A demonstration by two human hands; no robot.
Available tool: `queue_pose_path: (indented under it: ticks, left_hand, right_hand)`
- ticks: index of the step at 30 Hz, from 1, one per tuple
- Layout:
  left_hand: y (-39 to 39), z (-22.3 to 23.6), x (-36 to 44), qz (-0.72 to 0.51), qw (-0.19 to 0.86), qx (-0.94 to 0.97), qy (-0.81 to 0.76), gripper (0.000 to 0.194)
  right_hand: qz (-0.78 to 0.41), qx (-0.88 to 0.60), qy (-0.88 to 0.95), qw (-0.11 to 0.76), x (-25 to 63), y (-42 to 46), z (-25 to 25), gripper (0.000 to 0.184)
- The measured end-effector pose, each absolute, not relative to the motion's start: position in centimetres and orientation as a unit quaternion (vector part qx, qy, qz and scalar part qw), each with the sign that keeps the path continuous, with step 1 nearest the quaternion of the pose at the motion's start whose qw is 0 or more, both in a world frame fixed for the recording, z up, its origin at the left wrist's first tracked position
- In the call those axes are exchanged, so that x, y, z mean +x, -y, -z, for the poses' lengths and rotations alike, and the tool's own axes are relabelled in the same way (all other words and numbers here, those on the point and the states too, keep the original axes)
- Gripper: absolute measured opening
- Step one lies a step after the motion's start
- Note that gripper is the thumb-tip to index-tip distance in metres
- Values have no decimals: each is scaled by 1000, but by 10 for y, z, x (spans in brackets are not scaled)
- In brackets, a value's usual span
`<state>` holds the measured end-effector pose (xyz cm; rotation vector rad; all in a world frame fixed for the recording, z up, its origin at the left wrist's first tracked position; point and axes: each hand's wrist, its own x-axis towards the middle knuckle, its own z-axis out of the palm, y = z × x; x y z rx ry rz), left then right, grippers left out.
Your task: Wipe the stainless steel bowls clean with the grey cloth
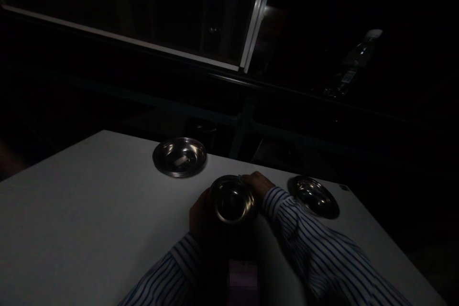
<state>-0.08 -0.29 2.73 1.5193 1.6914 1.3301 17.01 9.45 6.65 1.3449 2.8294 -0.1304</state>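
The room is very dark. A small shiny metal bowl (pixel 232 199) sits between my hands on a white table (pixel 89 210). My left hand (pixel 198 216) is pressed against the bowl's left side, fingers curved round it. My right hand (pixel 257 183) curls over the far right rim. Both wrists wear blue-striped white sleeves. A dark object below the bowl hides its base.
A metal dish (pixel 180 156) holding something small and pale lies at the table's far edge, left of centre. Another metal dish (pixel 314 195) lies to the right near the corner. Behind the table run dark rails and a window frame (pixel 255 14). A bottle (pixel 358 57) stands far right.
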Motion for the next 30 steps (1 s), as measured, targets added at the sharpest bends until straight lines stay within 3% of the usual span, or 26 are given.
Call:
queue_pose_path:
  ticks: [6, 15, 23, 30]
  left_hand:
    - [-1, -19, -3, -486, 198, 593, -611, 50]
    - [-10, -7, -8, -441, 244, 571, -648, 32]
    - [-12, -1, -9, -451, 224, 564, -654, 31]
    - [-9, 1, -8, -478, 199, 561, -646, 33]
  right_hand:
    - [-3, 381, -923, 59, 140, -119, -62, 22]
    - [-49, 304, -948, 85, 101, -109, -65, 19]
    - [-49, 259, -960, 93, 84, -89, -69, 14]
    - [-53, 306, -948, 76, 88, -88, -71, 19]
